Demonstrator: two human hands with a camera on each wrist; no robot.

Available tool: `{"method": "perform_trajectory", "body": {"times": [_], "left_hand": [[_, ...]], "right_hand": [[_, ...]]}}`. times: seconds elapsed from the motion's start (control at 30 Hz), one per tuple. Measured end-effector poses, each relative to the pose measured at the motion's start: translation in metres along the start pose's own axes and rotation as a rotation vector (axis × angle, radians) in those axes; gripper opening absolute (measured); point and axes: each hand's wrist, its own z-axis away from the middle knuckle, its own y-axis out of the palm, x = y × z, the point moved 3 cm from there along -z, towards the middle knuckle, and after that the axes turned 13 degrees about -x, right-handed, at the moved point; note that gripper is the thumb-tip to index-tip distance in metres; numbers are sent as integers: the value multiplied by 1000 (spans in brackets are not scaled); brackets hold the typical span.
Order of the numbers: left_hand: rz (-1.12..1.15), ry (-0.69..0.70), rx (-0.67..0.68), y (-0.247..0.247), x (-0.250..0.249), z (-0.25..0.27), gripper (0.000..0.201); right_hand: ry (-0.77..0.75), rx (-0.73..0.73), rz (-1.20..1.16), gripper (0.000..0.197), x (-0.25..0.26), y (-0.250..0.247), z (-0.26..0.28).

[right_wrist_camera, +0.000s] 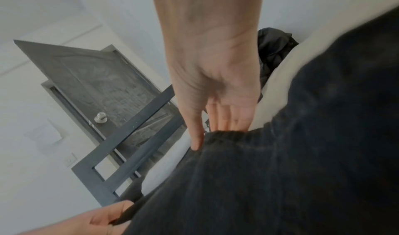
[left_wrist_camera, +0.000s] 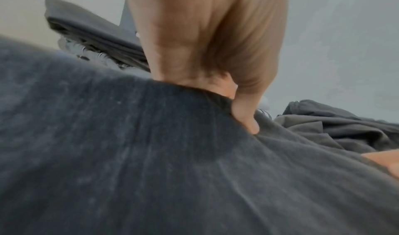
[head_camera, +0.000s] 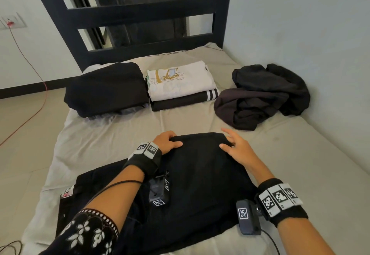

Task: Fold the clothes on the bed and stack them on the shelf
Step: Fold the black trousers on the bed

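Wrinkled beige sheet [head_camera: 124,134] under soft black garment [head_camera: 200,174], left hand [head_camera: 167,141] pinching, right hand [head_camera: 238,148] spread flat.

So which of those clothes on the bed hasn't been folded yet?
The crumpled dark heap by the right wall: rumpled and loose, while the black stack and the white-topped stack lie flat and squared.

The large black garment [head_camera: 200,174] spread nearest is matt cloth, faintly fuzzy, with a ribbed hem. The beige bed sheet [head_camera: 300,154] is thin, creased fabric. The black slatted headboard [head_camera: 140,14] looks smooth and painted. The white folded printed shirt [head_camera: 180,82] is soft, matt cotton-like cloth.
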Motion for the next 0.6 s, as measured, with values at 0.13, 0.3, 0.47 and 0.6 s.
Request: {"method": "perform_trajectory", "body": {"times": [0.13, 0.3, 0.47, 0.6], "left_hand": [[67, -6, 43, 4, -4, -1, 14], [195, -2, 99, -3, -25, 5, 40], [-253, 107, 368, 9, -37, 1, 54], [-371, 138, 329, 22, -47, -9, 37]], "right_hand": [[189, 28, 115, 55, -6, -16, -4], [255, 86, 107, 47, -10, -17, -4], [76, 247, 0, 16, 13, -25, 3], [78, 553, 140, 43, 17, -33, 20]]}}
